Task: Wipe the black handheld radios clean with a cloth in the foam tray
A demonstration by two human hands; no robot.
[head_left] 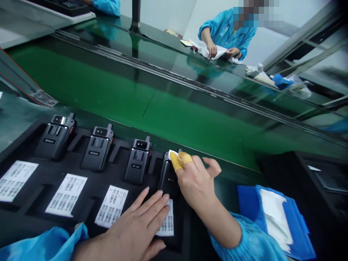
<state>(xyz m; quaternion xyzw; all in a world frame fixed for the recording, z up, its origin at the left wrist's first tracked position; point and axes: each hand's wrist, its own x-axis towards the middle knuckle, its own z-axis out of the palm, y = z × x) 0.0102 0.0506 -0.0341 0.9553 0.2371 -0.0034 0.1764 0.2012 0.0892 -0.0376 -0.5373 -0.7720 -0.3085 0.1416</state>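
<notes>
A black foam tray (46,174) holds several black two-way radios marked "Riton", backs up. Among them are the leftmost radio (50,141), a second radio (95,154) and a third radio (136,166). My right hand (195,181), with yellow finger covers on two fingers, pinches a small white wipe (173,155) against the top of the rightmost radio (170,181), partly hiding it. Flat and open, my left hand (136,224) lies over the tray, its fingertips at that radio's lower end and partly covering a white barcode label sheet (169,224).
More barcode sheets (66,194) lie in the tray. To the right are a blue folder-like stack (250,206) with white paper (274,214) and a black case (293,174). Beyond the green strip (190,119), a co-worker in blue (223,29) handles white material.
</notes>
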